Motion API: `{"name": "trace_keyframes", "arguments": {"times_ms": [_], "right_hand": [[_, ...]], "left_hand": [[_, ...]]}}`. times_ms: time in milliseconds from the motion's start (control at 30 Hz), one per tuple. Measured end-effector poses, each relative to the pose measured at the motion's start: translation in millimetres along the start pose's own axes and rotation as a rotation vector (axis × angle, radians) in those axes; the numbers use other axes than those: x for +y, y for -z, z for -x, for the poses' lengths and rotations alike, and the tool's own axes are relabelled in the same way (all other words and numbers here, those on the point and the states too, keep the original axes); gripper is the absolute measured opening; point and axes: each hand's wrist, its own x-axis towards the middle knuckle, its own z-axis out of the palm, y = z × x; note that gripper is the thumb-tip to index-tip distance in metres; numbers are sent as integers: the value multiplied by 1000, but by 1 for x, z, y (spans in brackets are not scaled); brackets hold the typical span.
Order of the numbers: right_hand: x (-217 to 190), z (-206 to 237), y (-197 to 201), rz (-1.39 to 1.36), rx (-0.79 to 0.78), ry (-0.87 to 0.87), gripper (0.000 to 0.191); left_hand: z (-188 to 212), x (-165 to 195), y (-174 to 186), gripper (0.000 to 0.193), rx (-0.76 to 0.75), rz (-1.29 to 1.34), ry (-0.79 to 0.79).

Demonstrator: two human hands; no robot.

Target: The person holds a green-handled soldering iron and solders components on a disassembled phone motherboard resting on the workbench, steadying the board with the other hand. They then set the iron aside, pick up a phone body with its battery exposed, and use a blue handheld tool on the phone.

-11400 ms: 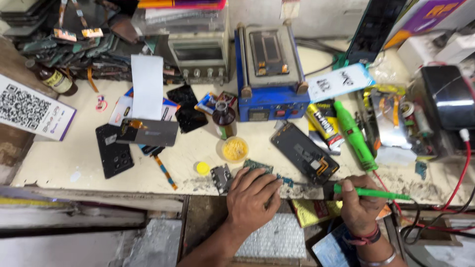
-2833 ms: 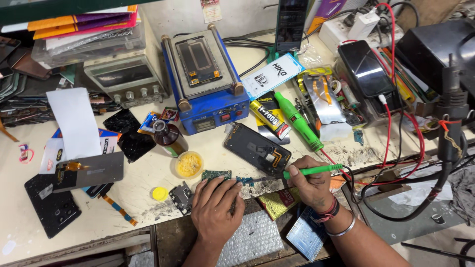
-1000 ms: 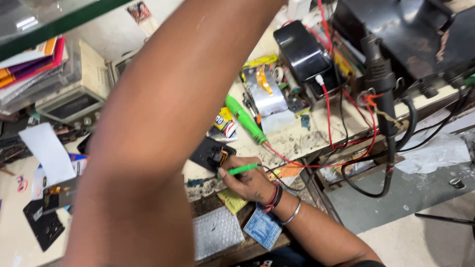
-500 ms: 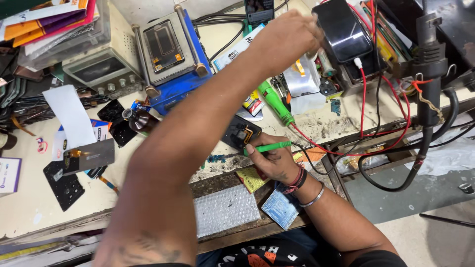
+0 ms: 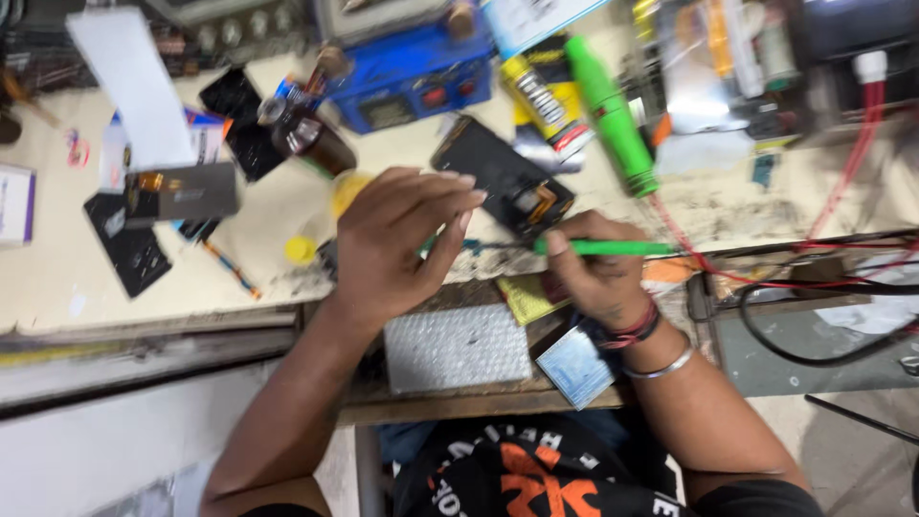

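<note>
Cluttered workbench (image 5: 287,206): phone (image 5: 503,187), bottle (image 5: 306,139).

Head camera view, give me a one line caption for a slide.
Right hand grips a slim green tool beside an opened black phone, while the left hand hovers over the cluttered workbench.

green pen (image 5: 603,248) | blue heater box (image 5: 414,84) | silver dimpled pad (image 5: 458,348) | red cable (image 5: 842,182)

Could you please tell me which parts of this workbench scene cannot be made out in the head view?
- What lies under the left hand: hidden by the palm and fingers.
- Tip of the green tool in the right hand: blurred, and covered by the left hand.
- Blue machine: its top is cut off by the upper edge.
- Label of the yellow tube: motion blur.
</note>
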Motion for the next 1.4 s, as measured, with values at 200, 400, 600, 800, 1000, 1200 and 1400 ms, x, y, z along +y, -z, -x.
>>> {"name": "trace_keyframes", "arguments": {"times_ms": [200,400,600,800,1000,1200,1400], "right_hand": [[8,8,9,-5,15,64,18],[6,19,18,65,39,17,27],[4,22,19,19,84,0,30],[8,22,19,-30,129,9,32],[9,22,20,-25,108,14,34],[4,22,19,-16,83,-4,34],[2,20,17,47,94,8,35]], "left_hand": [[77,-15,-9,21,73,-200,125],[99,-27,-25,25,-5,-252,84],[102,-26,-30,24,-34,-269,83],[101,-25,-32,21,-8,-259,110],[101,-24,-33,21,8,-262,115],[102,-24,-34,20,0,-261,127],[102,-24,-35,19,-4,-265,134]]}}
